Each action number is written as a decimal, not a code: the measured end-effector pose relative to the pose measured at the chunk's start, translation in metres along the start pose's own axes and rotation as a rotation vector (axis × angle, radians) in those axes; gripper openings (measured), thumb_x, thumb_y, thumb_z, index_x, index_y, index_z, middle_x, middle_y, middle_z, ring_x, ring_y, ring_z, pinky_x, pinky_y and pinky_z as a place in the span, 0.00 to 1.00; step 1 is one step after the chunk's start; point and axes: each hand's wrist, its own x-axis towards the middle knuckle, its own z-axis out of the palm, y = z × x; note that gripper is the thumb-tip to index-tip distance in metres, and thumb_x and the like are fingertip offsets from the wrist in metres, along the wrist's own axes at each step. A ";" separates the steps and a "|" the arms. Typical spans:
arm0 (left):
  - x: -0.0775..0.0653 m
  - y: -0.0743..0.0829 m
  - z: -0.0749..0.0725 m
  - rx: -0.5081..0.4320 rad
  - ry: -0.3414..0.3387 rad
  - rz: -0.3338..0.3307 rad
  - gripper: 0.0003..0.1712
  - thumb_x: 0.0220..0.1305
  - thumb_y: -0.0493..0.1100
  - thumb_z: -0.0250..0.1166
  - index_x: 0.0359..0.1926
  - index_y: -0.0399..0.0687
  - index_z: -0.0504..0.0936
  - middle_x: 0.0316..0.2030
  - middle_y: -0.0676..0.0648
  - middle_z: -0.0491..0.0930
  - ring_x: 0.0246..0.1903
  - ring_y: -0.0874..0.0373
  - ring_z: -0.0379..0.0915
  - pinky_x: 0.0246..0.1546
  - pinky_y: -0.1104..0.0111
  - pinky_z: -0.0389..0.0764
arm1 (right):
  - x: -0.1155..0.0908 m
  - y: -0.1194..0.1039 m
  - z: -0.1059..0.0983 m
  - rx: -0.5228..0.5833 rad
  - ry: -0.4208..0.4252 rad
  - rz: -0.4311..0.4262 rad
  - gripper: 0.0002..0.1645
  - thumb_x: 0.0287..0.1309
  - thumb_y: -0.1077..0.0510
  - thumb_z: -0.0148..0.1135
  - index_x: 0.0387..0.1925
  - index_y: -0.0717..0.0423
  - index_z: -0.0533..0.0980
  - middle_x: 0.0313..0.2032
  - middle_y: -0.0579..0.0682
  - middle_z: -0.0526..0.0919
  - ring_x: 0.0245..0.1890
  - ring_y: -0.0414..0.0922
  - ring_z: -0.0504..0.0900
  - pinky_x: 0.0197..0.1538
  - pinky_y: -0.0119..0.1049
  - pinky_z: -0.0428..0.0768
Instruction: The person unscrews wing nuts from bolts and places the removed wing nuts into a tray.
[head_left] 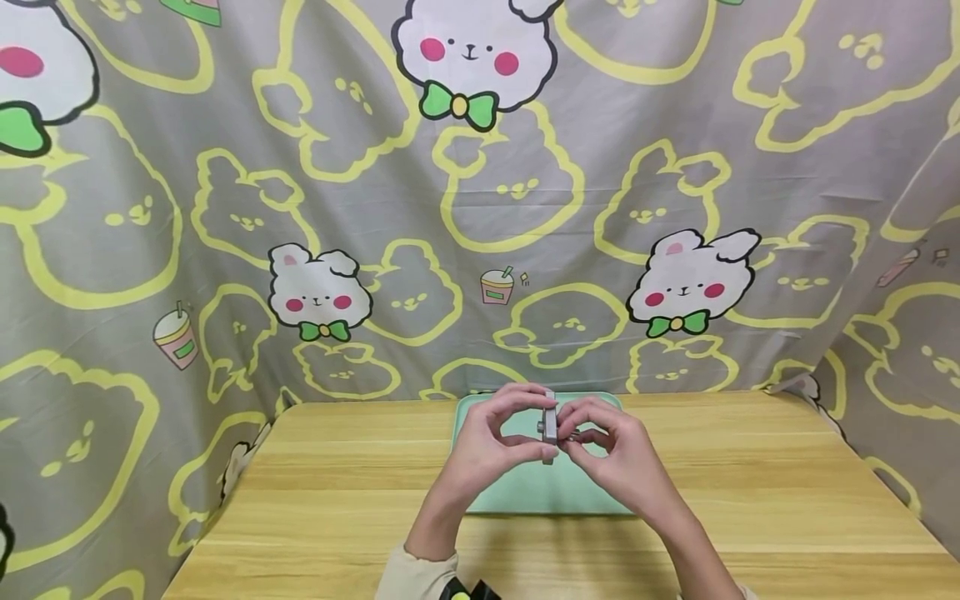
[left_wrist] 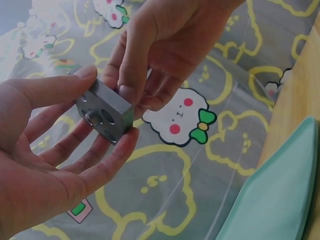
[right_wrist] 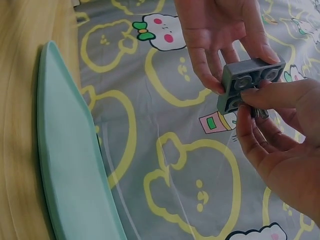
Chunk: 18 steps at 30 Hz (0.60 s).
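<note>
A grey rectangular block point(left_wrist: 112, 107) with several round holes is held up above a mint-green tray point(head_left: 517, 500). My left hand point(head_left: 487, 433) grips the block by its opposite ends, between thumb and fingers. A short metal bolt point(left_wrist: 92, 118) sticks out of one face. On the other face, recessed with round sockets, my right hand point(head_left: 611, 446) pinches small metal hardware with thumb and fingers. A threaded screw point(right_wrist: 263, 113) shows between those fingers; how far it goes into the block is hidden.
The tray lies on a wooden table point(head_left: 337, 467) below both hands. Behind the table hangs a grey curtain point(head_left: 465, 333) printed with rabbits and yellow outlines; it also covers the sides.
</note>
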 end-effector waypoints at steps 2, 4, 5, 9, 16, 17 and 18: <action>0.000 0.000 -0.001 -0.002 0.002 -0.002 0.26 0.55 0.25 0.75 0.56 0.33 0.82 0.60 0.42 0.74 0.62 0.48 0.72 0.50 0.53 0.88 | 0.000 0.001 -0.001 0.022 -0.010 -0.004 0.15 0.56 0.74 0.72 0.36 0.51 0.81 0.46 0.50 0.82 0.50 0.44 0.81 0.47 0.37 0.89; 0.000 0.000 -0.001 -0.002 0.006 -0.003 0.26 0.55 0.24 0.75 0.56 0.34 0.82 0.61 0.42 0.74 0.62 0.49 0.71 0.50 0.52 0.88 | 0.000 0.001 -0.002 0.050 -0.021 -0.009 0.14 0.56 0.73 0.72 0.37 0.55 0.81 0.47 0.52 0.81 0.51 0.44 0.81 0.48 0.38 0.89; 0.000 0.000 -0.001 -0.002 0.009 -0.003 0.26 0.55 0.24 0.75 0.56 0.34 0.82 0.61 0.42 0.74 0.63 0.48 0.71 0.50 0.52 0.88 | 0.000 0.001 -0.003 0.063 -0.025 -0.007 0.13 0.57 0.73 0.72 0.39 0.56 0.80 0.48 0.53 0.81 0.51 0.44 0.81 0.49 0.39 0.89; 0.000 0.000 -0.002 0.013 0.017 -0.003 0.26 0.55 0.25 0.75 0.57 0.35 0.83 0.61 0.42 0.74 0.62 0.49 0.71 0.49 0.53 0.89 | 0.000 -0.002 -0.006 0.120 -0.016 0.066 0.12 0.60 0.69 0.71 0.45 0.62 0.79 0.51 0.57 0.80 0.52 0.47 0.83 0.52 0.39 0.88; -0.001 0.002 0.001 0.037 0.005 0.002 0.26 0.55 0.25 0.75 0.56 0.39 0.84 0.60 0.43 0.74 0.58 0.48 0.74 0.45 0.53 0.90 | 0.003 -0.004 -0.010 0.175 0.068 0.342 0.20 0.68 0.53 0.69 0.54 0.62 0.78 0.51 0.60 0.81 0.46 0.50 0.87 0.49 0.43 0.89; -0.001 0.002 0.001 0.039 0.000 0.002 0.26 0.55 0.24 0.75 0.56 0.39 0.84 0.60 0.43 0.74 0.58 0.48 0.74 0.44 0.53 0.90 | 0.003 -0.004 -0.010 0.181 0.062 0.371 0.21 0.68 0.52 0.68 0.55 0.62 0.78 0.50 0.61 0.81 0.45 0.51 0.88 0.49 0.44 0.89; -0.001 0.002 0.002 0.043 -0.003 0.002 0.26 0.54 0.24 0.75 0.55 0.39 0.84 0.60 0.43 0.74 0.58 0.49 0.73 0.43 0.53 0.90 | 0.003 -0.003 -0.010 0.189 0.048 0.397 0.23 0.68 0.51 0.68 0.56 0.62 0.78 0.49 0.61 0.82 0.45 0.51 0.88 0.49 0.44 0.89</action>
